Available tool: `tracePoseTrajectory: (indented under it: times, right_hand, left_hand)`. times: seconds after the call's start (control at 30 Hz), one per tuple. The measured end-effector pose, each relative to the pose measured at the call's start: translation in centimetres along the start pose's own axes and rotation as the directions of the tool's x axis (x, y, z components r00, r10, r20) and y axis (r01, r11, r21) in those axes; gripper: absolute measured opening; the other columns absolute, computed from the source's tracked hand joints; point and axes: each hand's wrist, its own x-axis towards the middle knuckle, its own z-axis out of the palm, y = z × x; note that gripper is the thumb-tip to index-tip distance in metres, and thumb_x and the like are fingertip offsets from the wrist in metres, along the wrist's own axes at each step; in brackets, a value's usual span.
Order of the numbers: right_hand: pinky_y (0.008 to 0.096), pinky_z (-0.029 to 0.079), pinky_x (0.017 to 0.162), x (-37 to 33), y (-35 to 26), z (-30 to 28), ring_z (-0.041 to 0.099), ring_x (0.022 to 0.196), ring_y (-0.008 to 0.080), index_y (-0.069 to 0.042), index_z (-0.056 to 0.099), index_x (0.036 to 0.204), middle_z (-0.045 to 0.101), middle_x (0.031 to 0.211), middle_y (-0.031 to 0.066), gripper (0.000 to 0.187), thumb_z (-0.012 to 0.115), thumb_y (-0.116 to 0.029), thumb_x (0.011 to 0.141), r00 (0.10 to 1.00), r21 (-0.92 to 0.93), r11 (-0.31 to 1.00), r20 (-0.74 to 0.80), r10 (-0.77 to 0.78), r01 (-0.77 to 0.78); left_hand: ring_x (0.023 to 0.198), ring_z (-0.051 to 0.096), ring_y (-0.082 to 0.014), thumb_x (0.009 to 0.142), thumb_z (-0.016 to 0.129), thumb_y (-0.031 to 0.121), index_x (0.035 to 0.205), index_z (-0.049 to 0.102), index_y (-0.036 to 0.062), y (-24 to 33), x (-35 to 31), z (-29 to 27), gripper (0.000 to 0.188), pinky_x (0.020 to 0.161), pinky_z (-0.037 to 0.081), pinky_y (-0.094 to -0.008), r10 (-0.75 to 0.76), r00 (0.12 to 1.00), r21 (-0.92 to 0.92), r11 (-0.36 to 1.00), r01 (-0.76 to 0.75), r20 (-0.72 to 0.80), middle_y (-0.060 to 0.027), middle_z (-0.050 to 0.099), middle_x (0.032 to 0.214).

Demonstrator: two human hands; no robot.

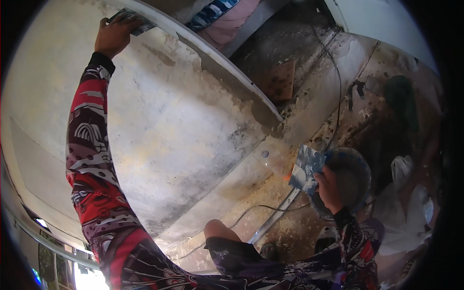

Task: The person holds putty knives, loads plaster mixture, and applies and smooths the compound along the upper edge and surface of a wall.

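At the upper left my left hand (113, 37) is raised to the wall (164, 116), its fingers closed on a dark, flat putty knife (137, 22) smeared with pale filler. That blade lies against the wall by the white door frame (208, 48). Lower right, my right hand (330, 189) grips a flat, square metal filling blade (306, 166), with whitish putty streaked over its face. It is held at the left rim of a round, dark bucket (352, 159); my hand hides part of the bucket.
A dark cable (340, 87) runs across the stained floor. A long metal straightedge (275, 215) lies beside my knees. A clear bottle (270, 157) is near the wall base. White plastic bags (403, 208) sit at the right, and a brown board (285, 79) lies beyond the doorway.
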Motion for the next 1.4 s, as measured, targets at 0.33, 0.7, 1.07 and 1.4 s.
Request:
tracePoseTrajectory:
  times: [0.33, 0.7, 1.07, 1.4]
  right_hand:
    - [0.0309, 0.040, 0.070, -0.5, -3.0, 0.5, 0.045, 0.078, 0.0100, 0.001, 0.055, 0.103, 0.053, 0.084, 0.0039, 0.015, 0.051, -0.012, 0.097, 0.999, 0.184, 0.983, -0.034, 0.013, -0.006]
    - [0.0274, 0.045, 0.077, -0.5, -4.9, 0.6, 0.052, 0.083, 0.0078, 0.003, 0.058, 0.115, 0.064, 0.092, 0.0029, 0.021, 0.052, -0.005, 0.096, 0.998, 0.194, 0.980, 0.033, 0.048, -0.054]
    - [0.0260, 0.045, 0.082, -0.6, -4.4, -1.0, 0.055, 0.089, 0.0083, 0.003, 0.059, 0.118, 0.066, 0.098, 0.0037, 0.025, 0.052, -0.002, 0.094, 0.998, 0.213, 0.975, -0.024, 0.061, -0.055]
    - [0.0270, 0.046, 0.081, -0.5, -4.9, 0.3, 0.055, 0.085, 0.0089, 0.003, 0.058, 0.119, 0.068, 0.096, 0.0055, 0.026, 0.053, -0.003, 0.094, 0.999, 0.229, 0.973, 0.015, 0.031, -0.034]
  left_hand:
    - [0.123, 0.057, -0.0172, 0.086, 0.053, 0.009, 0.122, 0.064, 0.0286, 2.9, 1.2, 0.0, 0.043, 0.100, 0.039, -0.0531, 0.039, 0.987, -0.008, 0.999, -0.041, -0.153, 0.0053, 0.066, 0.127]
    - [0.125, 0.056, -0.0183, 0.085, 0.054, 0.007, 0.132, 0.057, 0.0267, 3.8, -1.0, 1.9, 0.050, 0.100, 0.039, -0.0536, 0.095, 0.986, 0.096, 0.992, -0.082, -0.139, 0.0070, 0.060, 0.136]
    - [0.117, 0.060, -0.0206, 0.086, 0.052, 0.008, 0.123, 0.064, 0.0295, 2.1, 1.9, -0.7, 0.045, 0.096, 0.040, -0.0517, 0.085, 0.982, -0.023, 0.996, -0.090, -0.171, 0.0034, 0.068, 0.123]
    - [0.112, 0.061, -0.0183, 0.083, 0.053, 0.008, 0.117, 0.068, 0.0279, 3.4, 1.7, -0.5, 0.042, 0.091, 0.039, -0.0490, 0.116, 0.989, 0.006, 0.993, -0.116, -0.087, 0.0049, 0.071, 0.117]
